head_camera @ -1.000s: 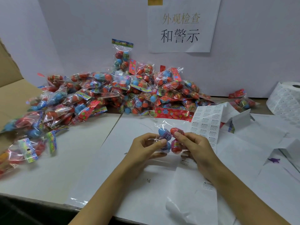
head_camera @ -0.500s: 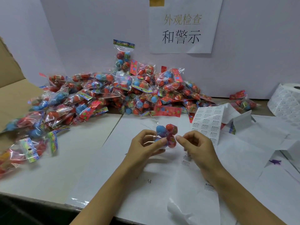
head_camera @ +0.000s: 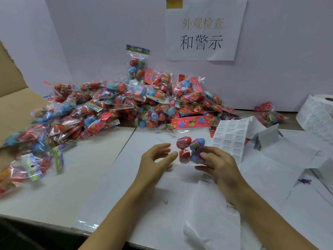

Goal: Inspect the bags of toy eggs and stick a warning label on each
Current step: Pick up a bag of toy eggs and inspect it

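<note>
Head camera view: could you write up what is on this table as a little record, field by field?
held bag: clear bag of toy eggs, red and blue eggs inside
right hand: pinches the bag at its right side
left hand: open beside the bag; contact cannot be told
pile of bags: heaped against the back wall
label sheet: rows of small warning labels, right of the held bag
label roll: at the far right edge
sign: paper with printed characters, on the wall
cardboard box: open, far left

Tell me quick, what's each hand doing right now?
Left hand: open, fingers relaxed beside the bag, holding nothing.
Right hand: holding the bag of toy eggs.
</note>
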Tool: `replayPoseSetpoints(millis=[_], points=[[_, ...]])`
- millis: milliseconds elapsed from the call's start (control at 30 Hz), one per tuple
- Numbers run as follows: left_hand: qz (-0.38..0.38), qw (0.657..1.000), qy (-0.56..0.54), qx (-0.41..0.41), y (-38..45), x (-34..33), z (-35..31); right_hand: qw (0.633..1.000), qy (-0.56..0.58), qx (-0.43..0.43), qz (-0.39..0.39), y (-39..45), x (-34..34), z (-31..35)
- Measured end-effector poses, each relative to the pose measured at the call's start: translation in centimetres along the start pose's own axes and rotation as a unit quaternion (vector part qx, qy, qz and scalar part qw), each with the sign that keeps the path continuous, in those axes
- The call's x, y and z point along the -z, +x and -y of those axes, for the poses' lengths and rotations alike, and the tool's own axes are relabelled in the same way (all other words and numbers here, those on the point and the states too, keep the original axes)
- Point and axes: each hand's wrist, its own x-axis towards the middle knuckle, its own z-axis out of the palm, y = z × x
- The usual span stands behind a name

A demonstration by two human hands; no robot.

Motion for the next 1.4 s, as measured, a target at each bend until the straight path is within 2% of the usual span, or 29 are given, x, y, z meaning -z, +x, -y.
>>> replayPoseSetpoints(millis=[167,467,600,667,733,800,867,1133,1200,1300,1333,1400], points=[[0.061,0.996,-0.064,0.015,-0.1,0.0,-0.5,0.997,0.054,-0.046,0.022,0.4,-0.1,0.1],[0.052,0.997,-0.061,0.012,0.1,-0.2,-0.2,0.997,0.055,-0.046,0.03,0.5,0.1,0.0],[-0.011,1.0,0.003,-0.013,0.3,0.0,0.2,0.999,0.035,0.005,0.01,0.2,-0.1,-0.3],[0.008,0.999,-0.031,-0.028,0.2,0.2,0.0,0.999,0.017,0.036,-0.014,0.0,-0.1,-0.4],[0.062,0.996,-0.062,-0.033,-0.2,0.1,-0.4,0.998,-0.013,0.056,-0.022,-0.1,-0.2,-0.5],[0.105,0.992,-0.066,-0.028,-0.5,-0.2,-0.3,0.994,-0.076,0.076,-0.001,-0.3,-0.1,-0.5],[0.117,0.99,-0.067,-0.027,-0.5,-0.4,-0.1,0.988,-0.122,0.095,0.025,-0.7,-0.2,-0.4],[0.067,0.994,-0.084,-0.019,-0.1,0.2,-0.1,0.979,-0.157,0.111,0.075,-1.8,-1.0,0.3],[0.059,0.995,-0.084,-0.012,0.0,0.2,-0.1,0.98,-0.144,0.126,0.059,-1.7,-1.0,0.3],[0.068,0.99,-0.126,0.005,0.0,0.1,-0.2,0.982,-0.131,0.134,-0.025,-1.4,-0.9,0.5],[0.071,0.988,-0.136,0.011,0.1,0.1,-0.3,0.983,-0.133,0.114,-0.049,-1.3,-0.7,0.5],[0.076,0.988,-0.136,0.019,0.0,0.0,-0.5,0.986,-0.152,0.051,-0.04,-1.1,-0.4,0.8]])
